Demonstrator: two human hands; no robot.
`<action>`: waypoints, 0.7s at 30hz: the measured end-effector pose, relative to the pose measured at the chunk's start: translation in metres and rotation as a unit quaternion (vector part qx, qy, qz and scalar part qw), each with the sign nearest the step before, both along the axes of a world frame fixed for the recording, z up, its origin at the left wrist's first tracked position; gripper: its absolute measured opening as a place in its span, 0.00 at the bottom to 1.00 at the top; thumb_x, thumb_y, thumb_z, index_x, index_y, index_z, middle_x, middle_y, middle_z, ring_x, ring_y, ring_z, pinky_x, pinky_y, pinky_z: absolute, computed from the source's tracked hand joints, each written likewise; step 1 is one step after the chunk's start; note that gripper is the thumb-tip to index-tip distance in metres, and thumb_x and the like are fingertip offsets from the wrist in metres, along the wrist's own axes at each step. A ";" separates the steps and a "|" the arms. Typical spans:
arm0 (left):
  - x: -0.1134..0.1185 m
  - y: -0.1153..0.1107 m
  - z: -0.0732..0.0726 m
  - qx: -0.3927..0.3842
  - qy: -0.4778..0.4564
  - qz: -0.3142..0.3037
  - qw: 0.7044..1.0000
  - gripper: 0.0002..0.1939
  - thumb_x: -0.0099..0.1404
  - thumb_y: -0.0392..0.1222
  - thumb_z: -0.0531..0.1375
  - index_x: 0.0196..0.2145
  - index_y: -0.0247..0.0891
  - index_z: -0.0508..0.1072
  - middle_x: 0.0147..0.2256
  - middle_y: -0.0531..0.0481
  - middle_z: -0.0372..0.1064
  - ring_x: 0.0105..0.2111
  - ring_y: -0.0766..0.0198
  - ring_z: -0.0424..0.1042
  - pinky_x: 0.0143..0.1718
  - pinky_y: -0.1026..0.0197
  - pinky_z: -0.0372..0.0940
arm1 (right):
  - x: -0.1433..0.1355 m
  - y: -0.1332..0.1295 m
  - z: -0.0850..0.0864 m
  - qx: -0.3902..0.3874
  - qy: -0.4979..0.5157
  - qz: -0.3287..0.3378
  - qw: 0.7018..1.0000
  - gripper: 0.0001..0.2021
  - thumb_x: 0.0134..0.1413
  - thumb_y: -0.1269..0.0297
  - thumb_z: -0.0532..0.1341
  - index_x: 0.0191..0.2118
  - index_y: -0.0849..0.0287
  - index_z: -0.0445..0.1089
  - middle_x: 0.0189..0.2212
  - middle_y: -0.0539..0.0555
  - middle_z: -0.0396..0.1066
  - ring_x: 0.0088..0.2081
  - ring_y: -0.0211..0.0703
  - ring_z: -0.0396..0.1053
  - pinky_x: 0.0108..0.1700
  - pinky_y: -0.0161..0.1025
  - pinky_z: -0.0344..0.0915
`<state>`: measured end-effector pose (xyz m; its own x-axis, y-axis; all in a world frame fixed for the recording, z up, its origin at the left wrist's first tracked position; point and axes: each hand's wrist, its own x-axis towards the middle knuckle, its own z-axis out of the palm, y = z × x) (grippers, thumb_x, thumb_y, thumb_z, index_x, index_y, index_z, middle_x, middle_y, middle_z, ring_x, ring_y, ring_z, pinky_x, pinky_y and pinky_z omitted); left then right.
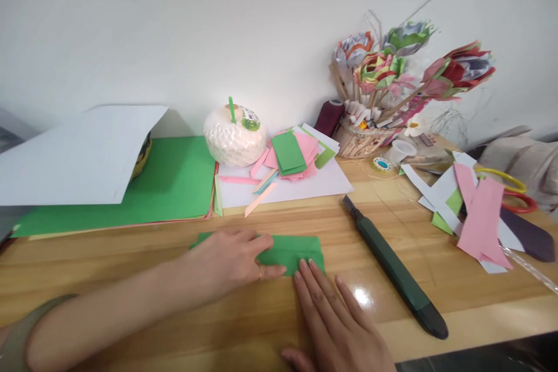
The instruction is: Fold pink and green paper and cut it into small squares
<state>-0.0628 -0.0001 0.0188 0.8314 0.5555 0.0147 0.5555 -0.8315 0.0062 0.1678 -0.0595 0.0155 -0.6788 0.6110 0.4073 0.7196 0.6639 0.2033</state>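
A folded green paper strip point(290, 247) lies flat on the wooden table point(174, 325). My left hand point(235, 258) rests over its left part, fingers apart, with the thumb along the strip's lower edge. The fingertips of my right hand point(333, 317) press on the lower right edge of the strip, the fingers stretched out and the palm low over the table. Part of the strip is hidden under my left hand. To the right of my right hand lies a dark green craft knife point(392, 264), its blade pointing up and left.
Green sheets point(174, 174) with white paper point(82, 154) on top are at the left. Behind stand a foam-wrapped fruit point(235, 136), cut papers point(290, 153) and a basket point(360, 139) of paper flowers. Paper scraps point(482, 215) and scissors point(521, 202) lie at right.
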 end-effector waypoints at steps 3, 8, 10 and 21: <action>-0.018 -0.007 0.007 0.033 0.048 -0.006 0.998 0.26 0.64 0.34 0.55 0.56 0.56 0.56 0.42 0.50 0.63 0.34 0.63 0.64 0.35 0.62 0.57 | 0.001 -0.001 0.000 0.001 0.003 -0.002 1.000 0.26 0.57 0.48 0.48 0.47 0.64 0.68 0.48 0.55 0.69 0.48 0.41 0.68 0.47 0.39 0.58; -0.051 -0.023 0.006 0.046 0.056 0.025 0.997 0.27 0.65 0.34 0.52 0.59 0.53 0.53 0.46 0.48 0.62 0.38 0.61 0.64 0.39 0.61 0.58 | 0.000 -0.001 -0.003 0.028 -0.020 0.013 0.999 0.25 0.56 0.51 0.49 0.48 0.67 0.67 0.48 0.58 0.69 0.47 0.43 0.68 0.45 0.42 0.60; -0.061 -0.028 0.005 0.044 0.056 0.034 0.997 0.26 0.67 0.32 0.49 0.59 0.53 0.52 0.46 0.48 0.62 0.40 0.60 0.64 0.41 0.60 0.58 | 0.000 -0.001 -0.003 0.050 -0.037 0.022 0.998 0.24 0.56 0.53 0.48 0.47 0.67 0.67 0.47 0.59 0.69 0.46 0.44 0.69 0.44 0.43 0.61; -0.084 -0.045 0.011 -0.061 -0.070 0.148 0.985 0.15 0.71 0.43 0.44 0.49 0.43 0.66 0.40 0.50 0.65 0.38 0.64 0.65 0.40 0.64 0.61 | 0.005 0.001 -0.011 0.077 -0.042 0.036 0.996 0.26 0.55 0.52 0.49 0.50 0.68 0.64 0.50 0.59 0.67 0.48 0.45 0.68 0.44 0.43 0.63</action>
<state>-0.1471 -0.0450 0.0299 0.6271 0.7781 0.0356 0.7604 -0.6215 0.1888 0.1731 -0.0584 0.0040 -0.7541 0.4941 0.4327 0.6476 0.6695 0.3639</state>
